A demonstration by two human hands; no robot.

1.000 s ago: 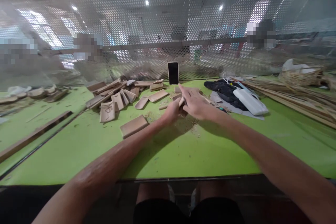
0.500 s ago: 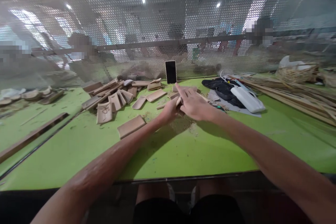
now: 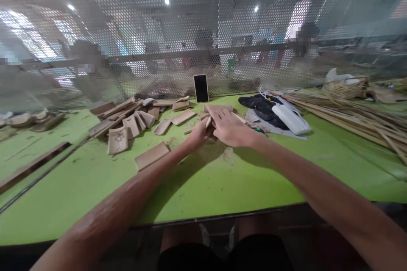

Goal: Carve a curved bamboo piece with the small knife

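Bamboo, in short curved pale slats, is what is being worked on the green table (image 3: 222,186). One bamboo piece (image 3: 208,122) is gripped at its near end by the left hand (image 3: 197,134), whose fingers are curled shut around it, while the right hand (image 3: 229,128) is laid over it from the right, fingers together and fairly flat; whether a tool is held beneath that palm cannot be told. The piece is held just above a patch of shavings (image 3: 226,153), near the middle of the table and close in front of a dark phone (image 3: 201,88) propped against the perforated screen (image 3: 178,42). More cut slats (image 3: 127,123) are scattered to the left, with a single flat one (image 3: 151,156) lying apart and nearer. A white bottle-like object (image 3: 291,119) and dark cloth (image 3: 262,106) are seen to the right, beside long strips (image 3: 349,118). Judging from the grip, the step would be done best if the piece were kept steady by the left hand and pressure applied evenly along its length by the right, so that the slat is not twisted or split. Fingertips would be better kept clear of the edges, which may be sharp, and the work held over the shavings already made.
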